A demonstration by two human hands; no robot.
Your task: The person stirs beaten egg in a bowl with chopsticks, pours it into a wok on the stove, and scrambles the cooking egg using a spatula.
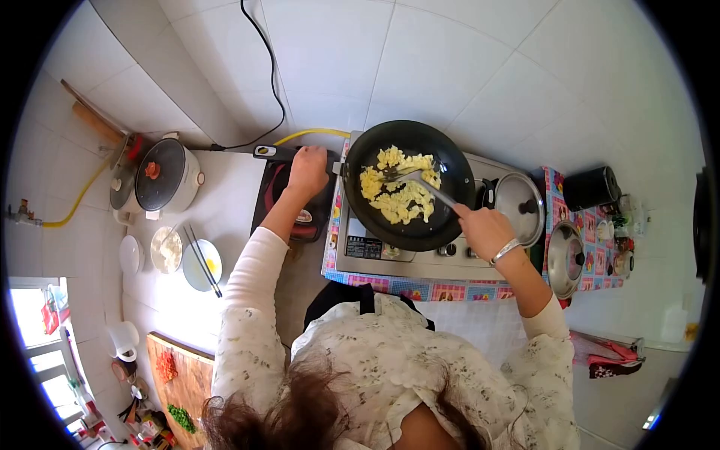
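A black frying pan (450, 217) sits over the gas stove (367, 264), with broken-up scrambled eggs (401, 204) spread in it. My left hand (309, 171) is closed around the pan's handle (274, 152). In my right hand (486, 231) is a metal spatula (439, 194), gripped by its handle. The spatula's head lies among the eggs, partly covered by them.
Left are a lidded white pot (182, 187), a bowl with egg traces and chopsticks (196, 276), and a cutting board (184, 379) with chopped red and green food. Lids (520, 196) stand right of the pan. A black cord (271, 67) hangs behind.
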